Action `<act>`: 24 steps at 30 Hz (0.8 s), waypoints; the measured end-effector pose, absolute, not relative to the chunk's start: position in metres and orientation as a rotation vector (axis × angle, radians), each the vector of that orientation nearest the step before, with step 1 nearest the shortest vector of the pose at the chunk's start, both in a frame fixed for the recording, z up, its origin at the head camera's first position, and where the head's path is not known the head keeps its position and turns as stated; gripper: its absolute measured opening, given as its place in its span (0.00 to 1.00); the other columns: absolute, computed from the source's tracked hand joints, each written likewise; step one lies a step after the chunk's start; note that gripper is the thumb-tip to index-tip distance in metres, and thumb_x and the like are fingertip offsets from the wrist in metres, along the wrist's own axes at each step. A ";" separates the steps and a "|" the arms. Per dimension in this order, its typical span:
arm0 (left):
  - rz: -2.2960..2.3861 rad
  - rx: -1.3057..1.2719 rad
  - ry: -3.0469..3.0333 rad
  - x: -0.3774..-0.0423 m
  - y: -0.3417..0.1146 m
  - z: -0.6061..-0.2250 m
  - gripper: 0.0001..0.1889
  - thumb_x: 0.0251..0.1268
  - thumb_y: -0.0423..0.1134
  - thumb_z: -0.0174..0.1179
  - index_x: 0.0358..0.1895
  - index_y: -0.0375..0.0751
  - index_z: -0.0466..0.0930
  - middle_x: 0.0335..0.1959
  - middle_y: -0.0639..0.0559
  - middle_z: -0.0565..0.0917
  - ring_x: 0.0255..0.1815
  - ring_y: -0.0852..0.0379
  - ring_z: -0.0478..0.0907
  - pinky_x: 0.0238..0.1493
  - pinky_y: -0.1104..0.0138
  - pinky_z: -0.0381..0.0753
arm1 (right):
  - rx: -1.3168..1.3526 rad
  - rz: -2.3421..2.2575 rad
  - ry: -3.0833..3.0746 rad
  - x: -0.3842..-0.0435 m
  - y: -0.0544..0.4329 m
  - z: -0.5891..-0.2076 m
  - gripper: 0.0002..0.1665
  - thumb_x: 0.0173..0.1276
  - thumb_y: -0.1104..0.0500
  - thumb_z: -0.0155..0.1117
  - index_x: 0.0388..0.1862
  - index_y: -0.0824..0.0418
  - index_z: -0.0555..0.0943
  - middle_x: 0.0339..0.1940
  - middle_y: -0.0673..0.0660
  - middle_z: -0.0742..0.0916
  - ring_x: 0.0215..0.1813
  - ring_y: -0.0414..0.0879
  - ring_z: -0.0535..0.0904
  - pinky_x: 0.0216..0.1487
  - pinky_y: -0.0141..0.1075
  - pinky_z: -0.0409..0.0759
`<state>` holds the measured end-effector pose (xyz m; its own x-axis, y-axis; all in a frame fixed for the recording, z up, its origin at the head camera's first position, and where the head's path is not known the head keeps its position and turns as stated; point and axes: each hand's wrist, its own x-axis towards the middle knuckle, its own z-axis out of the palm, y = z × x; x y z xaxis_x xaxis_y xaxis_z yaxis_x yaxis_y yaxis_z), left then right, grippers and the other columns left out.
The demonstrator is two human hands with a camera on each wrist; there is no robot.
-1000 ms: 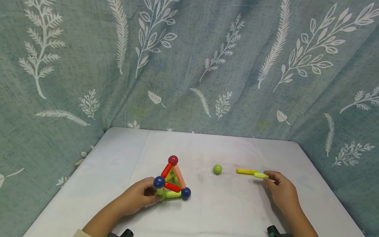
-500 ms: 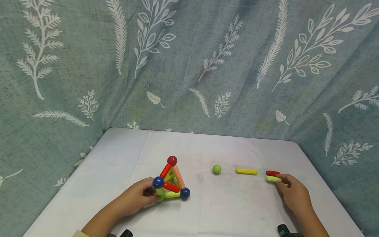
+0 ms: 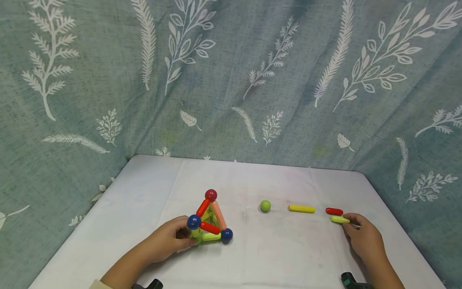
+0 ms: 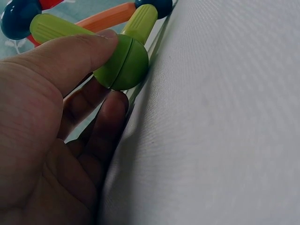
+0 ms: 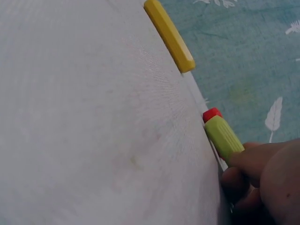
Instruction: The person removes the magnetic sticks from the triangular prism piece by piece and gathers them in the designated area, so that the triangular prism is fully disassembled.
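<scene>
A frame of coloured rods and balls stands on the left half of the white table. My left hand grips its near-left corner, with thumb and fingers on a green ball. Blue balls and a red ball mark other corners. On the right, my right hand pinches one end of a short light-green rod between thumb and fingers. Just behind that rod lies a short red rod, which it partly covers in the right wrist view.
A longer yellow rod lies left of the red one. Farther left, a loose green ball rests on the white table. Leaf-patterned cloth hangs behind and along both sides.
The right hand has carried the light-green rod rightward and slightly nearer, away from the yellow rod, uncovering the red rod. The left hand and the frame stay where they were.
</scene>
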<state>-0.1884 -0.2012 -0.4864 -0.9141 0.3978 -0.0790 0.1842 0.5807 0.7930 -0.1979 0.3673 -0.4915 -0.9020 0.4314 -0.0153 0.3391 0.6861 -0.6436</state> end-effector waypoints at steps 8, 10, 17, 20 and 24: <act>1.266 0.509 2.563 -0.188 -0.200 -0.484 0.14 0.59 0.46 0.77 0.47 0.61 0.84 0.42 0.56 0.81 0.42 0.55 0.78 0.44 0.68 0.80 | -0.617 0.998 -2.779 -0.199 0.368 -0.492 0.21 0.76 0.63 0.62 0.65 0.65 0.78 0.68 0.74 0.78 0.57 0.66 0.81 0.41 0.45 0.87; 1.263 0.512 2.566 -0.188 -0.200 -0.484 0.15 0.60 0.46 0.77 0.47 0.62 0.84 0.42 0.56 0.81 0.42 0.55 0.77 0.44 0.68 0.80 | -0.622 0.998 -2.781 -0.199 0.368 -0.492 0.21 0.75 0.63 0.63 0.65 0.65 0.78 0.69 0.74 0.77 0.60 0.68 0.80 0.44 0.49 0.87; 1.268 0.529 2.557 -0.189 -0.201 -0.483 0.14 0.61 0.46 0.76 0.48 0.62 0.85 0.42 0.56 0.81 0.42 0.56 0.77 0.44 0.68 0.79 | -0.693 1.101 -2.732 -0.199 0.366 -0.491 0.44 0.72 0.60 0.67 0.82 0.63 0.59 0.71 0.76 0.73 0.69 0.74 0.70 0.61 0.66 0.78; 1.272 0.530 2.552 -0.189 -0.202 -0.484 0.13 0.61 0.46 0.76 0.48 0.61 0.85 0.42 0.56 0.81 0.42 0.56 0.77 0.44 0.68 0.79 | -0.722 1.159 -2.660 -0.198 0.363 -0.485 0.53 0.71 0.59 0.68 0.86 0.61 0.49 0.73 0.77 0.70 0.70 0.75 0.68 0.65 0.68 0.74; 1.275 0.538 2.549 -0.189 -0.201 -0.484 0.13 0.61 0.46 0.76 0.47 0.61 0.84 0.42 0.55 0.80 0.42 0.55 0.77 0.43 0.68 0.79 | -0.686 1.111 -2.581 -0.193 0.353 -0.475 0.47 0.73 0.59 0.66 0.84 0.61 0.55 0.73 0.75 0.72 0.63 0.69 0.76 0.56 0.56 0.85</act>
